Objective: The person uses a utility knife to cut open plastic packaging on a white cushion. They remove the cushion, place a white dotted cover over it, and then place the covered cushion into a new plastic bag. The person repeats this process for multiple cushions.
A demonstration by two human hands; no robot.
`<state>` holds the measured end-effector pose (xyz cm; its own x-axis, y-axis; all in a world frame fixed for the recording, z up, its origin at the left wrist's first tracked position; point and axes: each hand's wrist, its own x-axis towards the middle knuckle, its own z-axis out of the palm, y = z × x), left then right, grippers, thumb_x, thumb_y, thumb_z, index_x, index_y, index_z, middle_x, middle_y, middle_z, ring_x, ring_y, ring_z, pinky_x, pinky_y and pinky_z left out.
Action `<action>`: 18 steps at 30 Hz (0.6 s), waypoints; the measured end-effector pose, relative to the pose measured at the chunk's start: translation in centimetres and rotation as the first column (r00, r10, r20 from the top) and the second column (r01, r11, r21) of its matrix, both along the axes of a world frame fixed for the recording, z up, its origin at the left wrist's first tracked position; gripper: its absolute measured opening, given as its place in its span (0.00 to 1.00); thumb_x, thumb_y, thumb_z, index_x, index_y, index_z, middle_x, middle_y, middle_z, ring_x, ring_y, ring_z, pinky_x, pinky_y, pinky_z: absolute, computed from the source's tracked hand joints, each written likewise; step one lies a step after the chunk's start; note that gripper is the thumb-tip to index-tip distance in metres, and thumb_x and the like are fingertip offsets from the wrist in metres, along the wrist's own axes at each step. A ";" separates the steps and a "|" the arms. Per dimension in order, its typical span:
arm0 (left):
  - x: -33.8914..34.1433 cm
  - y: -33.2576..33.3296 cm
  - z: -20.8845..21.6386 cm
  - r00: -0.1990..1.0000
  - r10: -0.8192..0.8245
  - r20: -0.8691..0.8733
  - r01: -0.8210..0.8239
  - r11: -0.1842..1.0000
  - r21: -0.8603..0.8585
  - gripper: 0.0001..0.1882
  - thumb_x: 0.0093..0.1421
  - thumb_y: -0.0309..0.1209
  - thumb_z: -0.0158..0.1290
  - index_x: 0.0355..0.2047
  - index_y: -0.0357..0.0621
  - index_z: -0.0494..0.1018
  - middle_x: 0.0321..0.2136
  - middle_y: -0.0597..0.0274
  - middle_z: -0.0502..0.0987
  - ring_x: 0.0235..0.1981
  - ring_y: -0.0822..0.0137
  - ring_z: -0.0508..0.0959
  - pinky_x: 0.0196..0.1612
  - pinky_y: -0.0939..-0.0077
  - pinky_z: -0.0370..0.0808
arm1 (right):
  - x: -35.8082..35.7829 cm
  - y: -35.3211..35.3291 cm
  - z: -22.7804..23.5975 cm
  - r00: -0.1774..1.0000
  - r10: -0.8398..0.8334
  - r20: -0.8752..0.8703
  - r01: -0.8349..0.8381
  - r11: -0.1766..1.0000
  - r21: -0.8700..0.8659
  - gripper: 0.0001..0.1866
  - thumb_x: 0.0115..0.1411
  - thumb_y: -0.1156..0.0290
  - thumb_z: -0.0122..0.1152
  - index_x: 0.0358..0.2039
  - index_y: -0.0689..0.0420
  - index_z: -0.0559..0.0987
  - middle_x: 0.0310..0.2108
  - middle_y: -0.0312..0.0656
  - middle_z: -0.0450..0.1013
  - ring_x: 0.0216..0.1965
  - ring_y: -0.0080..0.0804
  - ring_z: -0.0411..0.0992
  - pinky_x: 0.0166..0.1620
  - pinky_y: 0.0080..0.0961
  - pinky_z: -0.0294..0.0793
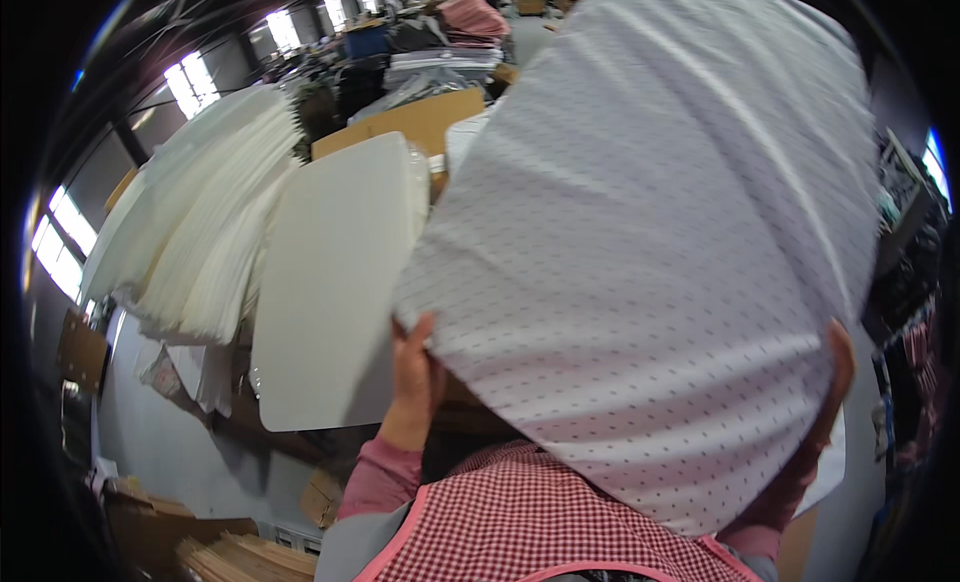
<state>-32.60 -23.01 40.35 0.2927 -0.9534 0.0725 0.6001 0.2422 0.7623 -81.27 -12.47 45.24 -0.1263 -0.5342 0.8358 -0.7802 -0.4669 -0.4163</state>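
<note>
A large pale grey-white fabric cover (650, 282) with small dark dashes hangs raised in front of me, wrinkled and tilted, filling much of the view. My left hand (412, 377) is closed on its lower left edge, thumb and fingers pinching the cloth. On the opposite side, my right hand (842, 367) grips the right edge, most of its fingers hidden by the cloth. Whether something stiff lies inside the cover cannot be seen. Left of the cloth and close to my left hand is a smooth white panel (325, 282) with rounded corners.
A thick stack of thin white sheets (205, 222) stands at the left. Brown cardboard (430, 122) lies behind the white panel. Farther back is a pile with pink cloth (473, 17) on top. Cardboard pieces (245, 557) lie at the lower left.
</note>
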 end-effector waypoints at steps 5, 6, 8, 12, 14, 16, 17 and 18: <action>4.2 16.0 6.3 0.917 0.396 0.043 -0.395 0.918 -0.027 0.30 0.63 0.27 0.51 0.64 0.43 0.56 0.59 0.54 0.66 0.58 0.58 0.69 0.58 0.64 0.70 | 2.0 -8.1 4.2 0.295 0.504 0.812 -0.842 0.538 -0.028 0.18 0.62 0.74 0.57 0.53 0.58 0.73 0.48 0.43 0.72 0.50 0.33 0.70 0.56 0.28 0.69; 3.2 18.3 6.9 0.884 0.463 0.061 -0.464 0.886 -0.006 0.30 0.63 0.28 0.52 0.64 0.43 0.56 0.59 0.55 0.66 0.58 0.58 0.69 0.58 0.64 0.70 | 0.7 -9.1 6.2 -0.111 0.252 0.961 -0.966 0.201 -0.164 0.18 0.61 0.77 0.56 0.52 0.58 0.73 0.48 0.44 0.72 0.51 0.32 0.70 0.56 0.27 0.69; 0.3 21.9 8.0 0.812 0.573 0.111 -0.567 0.820 -0.085 0.31 0.62 0.30 0.53 0.64 0.43 0.56 0.60 0.56 0.66 0.59 0.59 0.69 0.58 0.63 0.69 | 1.3 -10.2 7.1 0.538 0.759 0.367 -0.827 0.559 0.057 0.20 0.63 0.70 0.53 0.56 0.60 0.72 0.53 0.44 0.71 0.52 0.30 0.71 0.57 0.26 0.68; -4.4 25.2 10.5 0.748 0.614 0.252 -0.663 0.712 0.231 0.37 0.60 0.37 0.58 0.67 0.52 0.53 0.62 0.58 0.63 0.60 0.58 0.67 0.58 0.60 0.67 | 1.9 -11.3 7.1 0.346 0.074 0.935 -0.929 0.165 0.330 0.20 0.58 0.64 0.62 0.46 0.65 0.75 0.38 0.44 0.74 0.34 0.29 0.75 0.36 0.20 0.74; -7.4 26.5 10.2 0.801 0.545 0.247 -0.599 0.738 0.311 0.40 0.61 0.41 0.57 0.69 0.55 0.50 0.64 0.58 0.60 0.62 0.54 0.63 0.59 0.56 0.65 | 0.2 -10.0 4.5 0.522 0.068 0.850 -0.847 -0.074 0.526 0.22 0.55 0.69 0.65 0.49 0.64 0.73 0.34 0.42 0.71 0.35 0.33 0.75 0.38 0.27 0.77; -12.0 28.3 7.9 0.887 0.439 0.141 -0.439 0.712 0.548 0.37 0.65 0.44 0.52 0.69 0.56 0.50 0.65 0.58 0.59 0.64 0.53 0.59 0.60 0.52 0.63 | -3.5 -7.2 1.1 0.646 0.090 0.758 -0.757 -0.058 0.651 0.26 0.55 0.70 0.65 0.54 0.62 0.70 0.38 0.43 0.70 0.42 0.36 0.73 0.42 0.32 0.77; -15.1 29.3 6.3 0.890 0.410 0.200 -0.452 0.728 0.515 0.35 0.66 0.44 0.50 0.69 0.55 0.51 0.65 0.58 0.58 0.64 0.53 0.58 0.61 0.52 0.63 | -6.7 -6.0 0.2 0.648 0.125 0.751 -0.754 -0.031 0.656 0.27 0.55 0.70 0.65 0.55 0.61 0.69 0.41 0.43 0.70 0.43 0.36 0.73 0.43 0.32 0.77; -17.9 30.4 4.7 0.895 0.362 0.262 -0.447 0.729 0.518 0.33 0.67 0.44 0.48 0.68 0.55 0.52 0.65 0.57 0.58 0.64 0.53 0.58 0.61 0.52 0.63 | -9.7 -4.9 -0.4 0.637 0.176 0.750 -0.758 -0.032 0.651 0.28 0.55 0.70 0.66 0.56 0.60 0.68 0.43 0.44 0.70 0.44 0.36 0.72 0.44 0.32 0.77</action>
